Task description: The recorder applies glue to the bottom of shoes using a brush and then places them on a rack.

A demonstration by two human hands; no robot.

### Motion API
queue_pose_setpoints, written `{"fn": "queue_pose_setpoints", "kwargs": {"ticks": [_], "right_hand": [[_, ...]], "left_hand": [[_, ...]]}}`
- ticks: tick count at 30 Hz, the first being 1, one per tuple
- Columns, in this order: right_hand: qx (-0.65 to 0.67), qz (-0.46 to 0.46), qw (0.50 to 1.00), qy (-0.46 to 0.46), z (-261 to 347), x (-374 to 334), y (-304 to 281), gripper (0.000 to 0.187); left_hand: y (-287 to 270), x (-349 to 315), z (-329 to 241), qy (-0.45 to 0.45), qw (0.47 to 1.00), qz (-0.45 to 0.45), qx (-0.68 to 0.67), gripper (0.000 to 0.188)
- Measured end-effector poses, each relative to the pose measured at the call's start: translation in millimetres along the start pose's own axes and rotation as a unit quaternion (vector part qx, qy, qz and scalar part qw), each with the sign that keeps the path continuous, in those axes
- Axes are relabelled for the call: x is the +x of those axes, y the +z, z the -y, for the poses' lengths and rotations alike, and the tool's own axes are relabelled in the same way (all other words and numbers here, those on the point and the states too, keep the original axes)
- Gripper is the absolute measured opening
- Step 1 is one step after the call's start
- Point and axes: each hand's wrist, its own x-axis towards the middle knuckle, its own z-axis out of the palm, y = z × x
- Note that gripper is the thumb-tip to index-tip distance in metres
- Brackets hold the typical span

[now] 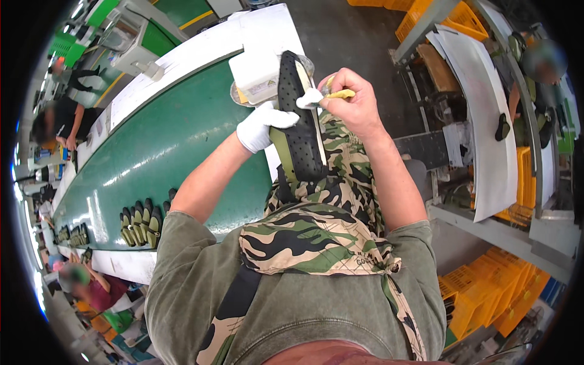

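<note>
A shoe (302,134) with a black studded sole and a pale strip along its side is held sole up in front of me; a piece of its olive-green upper shows on the left. My left hand (261,125), in a white glove, grips it from the left with the thumb over the sole. Bare fingers of my right hand (353,100) pinch a yellow-handled tool (340,94). A white piece (309,98) at the tool's end touches the shoe's edge; whether it is a brush head or cloth, I cannot tell.
A white container (254,78) stands beyond my left hand on the green worktable (158,146). Several olive and black shoes (141,222) line its near left. A rack with a white board (474,121) and orange crates (493,286) are on the right. Other people work around.
</note>
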Motion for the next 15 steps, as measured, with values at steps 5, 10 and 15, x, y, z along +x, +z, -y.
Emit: {"fn": "queue_pose_setpoints", "kwargs": {"ticks": [5,10,15], "right_hand": [[0.039,-0.005,0.996,0.083,-4,-36,-16,0.024],[0.083,-0.095,0.99,0.065,-4,-31,-19,0.022],[0.038,-0.09,0.994,0.051,-10,-44,-31,0.022]], "left_hand": [[-4,11,7,-0.006,0.999,-0.018,-0.046,0.061],[7,23,9,-0.02,0.999,0.008,-0.047,0.061],[30,35,7,0.015,0.998,-0.046,-0.034,0.063]]}}
